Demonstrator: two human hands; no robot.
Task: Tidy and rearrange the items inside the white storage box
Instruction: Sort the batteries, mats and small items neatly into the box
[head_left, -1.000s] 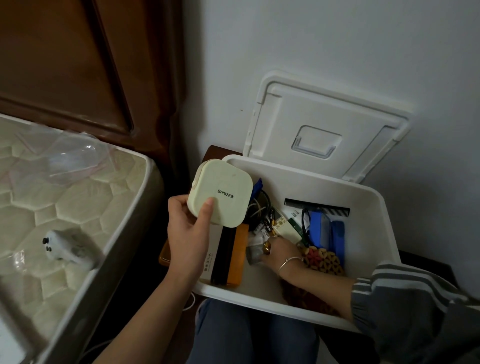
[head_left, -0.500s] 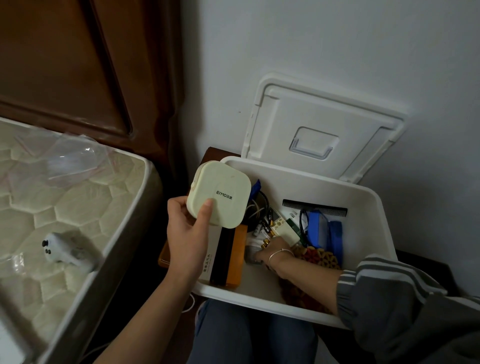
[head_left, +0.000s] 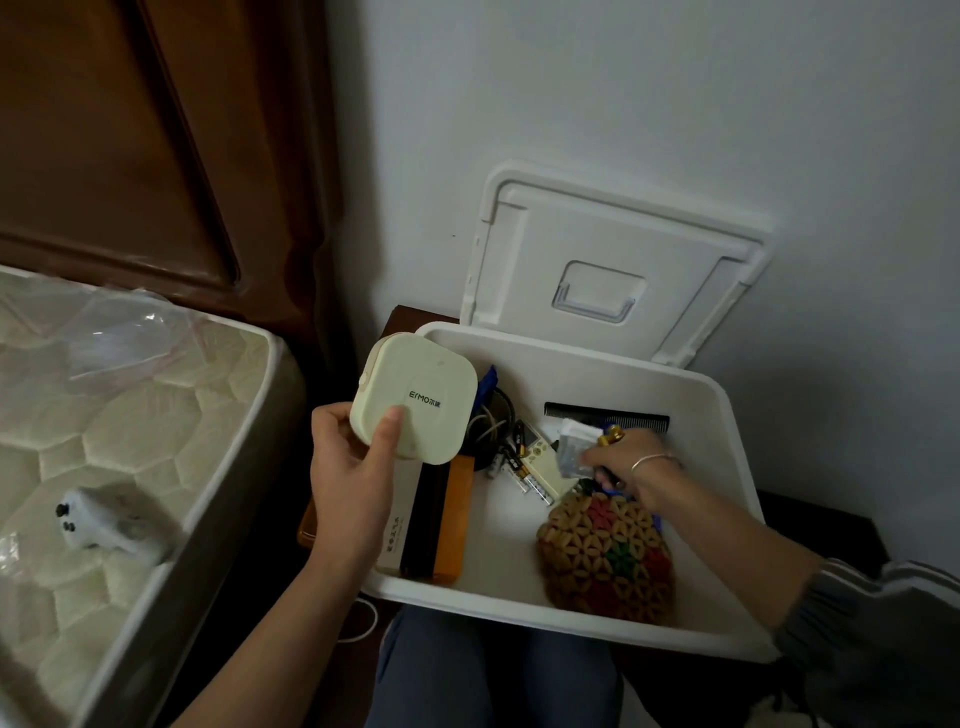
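The white storage box (head_left: 727, 467) stands open before my knees. My left hand (head_left: 348, 467) grips a cream square case (head_left: 415, 397) above the box's left rim. Inside the box, my right hand (head_left: 628, 467) holds a small grey packet (head_left: 571, 454) together with a gold-tipped item (head_left: 610, 434). Along the box's left wall stand a white, a black and an orange flat box (head_left: 452, 519). Batteries (head_left: 519, 462) and cables (head_left: 491, 421) lie at the back middle, a black comb (head_left: 608, 415) at the back. A woven beaded pouch (head_left: 605, 556) lies at the front right.
The box's lid (head_left: 613, 260) leans against the wall behind it. A mattress (head_left: 130, 441) on the left carries a white controller (head_left: 98, 522) and clear plastic. A dark wooden headboard (head_left: 130, 130) rises behind. A white cable (head_left: 363, 623) lies on the floor by my knee.
My right hand has moved from the box's middle toward the back right, lifting the small packet. The beaded pouch it hid now shows. My left hand keeps the cream case steady.
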